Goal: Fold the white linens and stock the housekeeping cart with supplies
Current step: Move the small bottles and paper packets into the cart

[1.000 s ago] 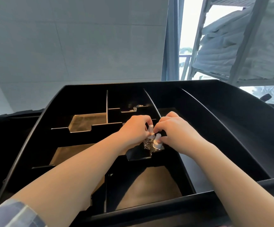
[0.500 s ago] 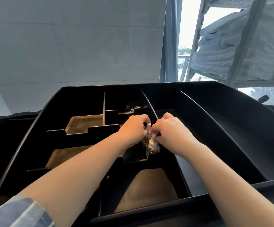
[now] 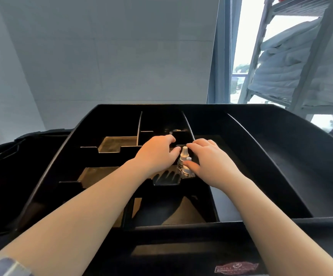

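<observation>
Grip: right hand (image 3: 209, 162) pinches the shorter bottle's (image 3: 187, 169) cap; left hand (image 3: 157, 154) curls beside the taller bottle (image 3: 184, 154), contact unclear.
Bottles: upright, touching, in a mid compartment of the cart tray (image 3: 261, 156), centre.
Advice: release gently, keeping both upright against the divider.
Linens: folded stack (image 3: 293, 62) at two o'clock.

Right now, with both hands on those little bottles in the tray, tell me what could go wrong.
1. The two small white-capped bottles stand close together between the left hand and the right hand; nudging one could topple the other.
2. They sit at a divider's notched edge in the black organizer tray; a bottle might slip into the lower compartment.
3. The hands hide the bottle bases, so uneven footing could go unnoticed.
</observation>
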Demonstrator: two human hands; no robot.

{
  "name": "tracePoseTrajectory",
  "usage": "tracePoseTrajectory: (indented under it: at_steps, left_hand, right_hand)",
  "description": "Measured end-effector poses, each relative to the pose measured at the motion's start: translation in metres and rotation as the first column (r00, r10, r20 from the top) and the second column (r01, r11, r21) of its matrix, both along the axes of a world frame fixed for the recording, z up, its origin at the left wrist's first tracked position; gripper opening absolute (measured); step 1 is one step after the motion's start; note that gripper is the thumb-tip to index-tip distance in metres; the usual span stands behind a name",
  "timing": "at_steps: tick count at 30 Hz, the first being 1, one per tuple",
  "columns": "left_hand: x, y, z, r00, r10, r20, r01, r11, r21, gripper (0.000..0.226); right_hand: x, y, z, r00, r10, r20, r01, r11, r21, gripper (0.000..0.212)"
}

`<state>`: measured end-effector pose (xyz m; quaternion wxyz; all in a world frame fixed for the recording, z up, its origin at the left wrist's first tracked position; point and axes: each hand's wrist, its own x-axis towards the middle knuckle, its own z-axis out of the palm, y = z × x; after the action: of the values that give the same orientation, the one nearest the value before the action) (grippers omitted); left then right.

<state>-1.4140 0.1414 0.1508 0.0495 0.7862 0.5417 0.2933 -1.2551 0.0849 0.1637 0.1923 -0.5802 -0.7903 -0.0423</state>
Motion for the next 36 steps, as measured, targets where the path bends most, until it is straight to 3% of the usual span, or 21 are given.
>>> tracePoseTrajectory:
  at_steps: [7, 13, 22, 29, 36]
  left_hand:
    - [0.008, -0.06, -0.004, 0.989, 0.148, 0.005, -0.148, 0.982, 0.115, 0.049]
    - [0.026, -0.115, -0.015, 0.993, 0.106, 0.045, -0.114, 0.97, 0.216, 0.039]
    - [0.023, -0.186, -0.037, 0.999, 0.036, -0.023, -0.028, 0.963, 0.267, 0.047]
    - [0.026, -0.261, -0.071, 0.996, -0.075, -0.054, 0.084, 0.976, 0.2, 0.051]
    - [0.058, -0.315, -0.129, 0.98, -0.181, -0.083, 0.187, 0.979, 0.081, 0.055]
  right_hand:
    - [0.012, -0.035, -0.009, 0.996, 0.002, -0.091, 0.003, 0.998, 0.056, 0.053]
    - [0.031, -0.076, -0.023, 0.986, -0.074, -0.149, 0.089, 0.991, 0.097, 0.052]
    - [0.031, -0.159, -0.05, 0.952, -0.165, -0.256, 0.216, 0.958, 0.187, 0.049]
    - [0.015, -0.242, -0.09, 0.904, -0.243, -0.352, 0.302, 0.946, 0.121, 0.049]
    - [0.033, -0.311, -0.138, 0.862, -0.416, -0.29, 0.428, 0.903, -0.025, 0.051]
